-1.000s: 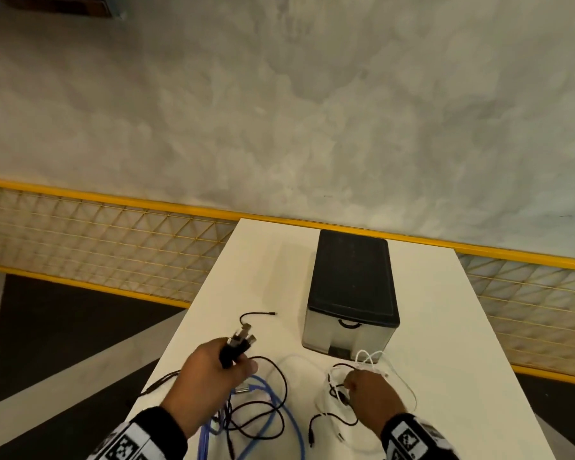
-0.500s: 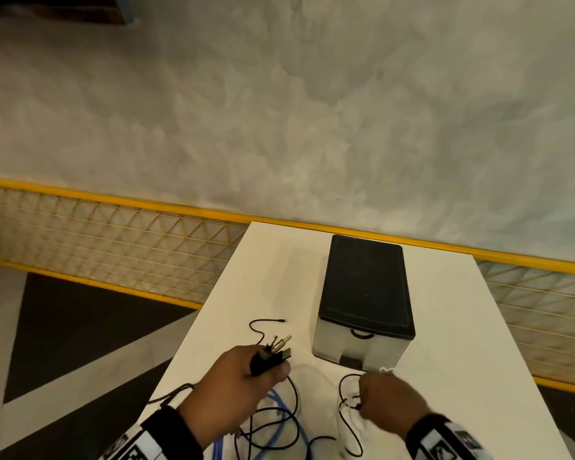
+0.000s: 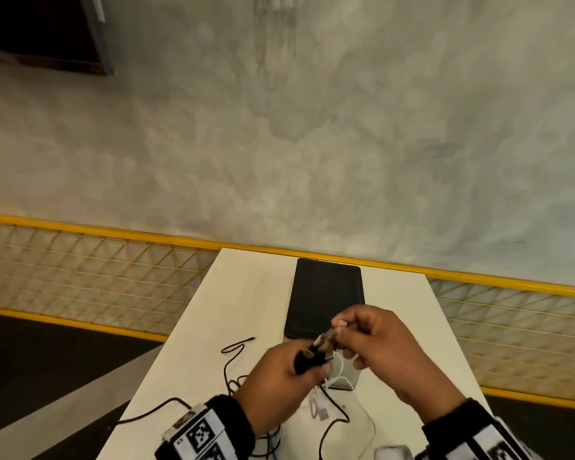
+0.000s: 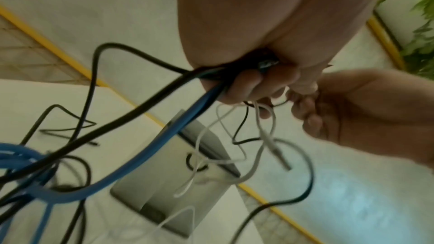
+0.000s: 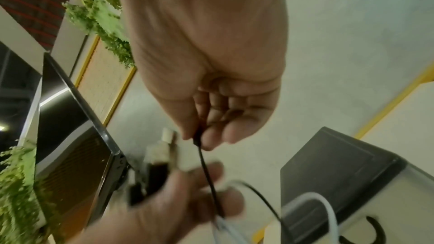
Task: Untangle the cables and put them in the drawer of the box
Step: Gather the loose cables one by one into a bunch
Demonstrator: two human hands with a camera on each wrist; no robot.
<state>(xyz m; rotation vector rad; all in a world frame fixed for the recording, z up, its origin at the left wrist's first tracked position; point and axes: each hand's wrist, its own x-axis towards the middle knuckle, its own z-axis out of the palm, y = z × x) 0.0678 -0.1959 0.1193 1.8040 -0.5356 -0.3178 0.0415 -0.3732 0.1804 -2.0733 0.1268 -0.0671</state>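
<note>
Both hands are now lifted above the table (image 3: 246, 293), meeting before the box (image 3: 327, 293). Left hand (image 3: 279, 376) grips the bundle of plugs (image 3: 316, 355); right hand (image 3: 379, 346) pinches a black cable (image 5: 206, 170). Loose cables (image 3: 233, 370) hang to the table.

Box (image 3: 327, 295): matt black top, seemingly plastic; front of translucent grey plastic. Table (image 3: 233, 313): smooth, matt white surface. Blue cable (image 4: 131, 177): smooth sheathing, slight sheen. Connector ends (image 3: 326, 343): bright metal is seen above black plastic housings. Wall (image 3: 312, 144): rough, mottled grey plaster.
</note>
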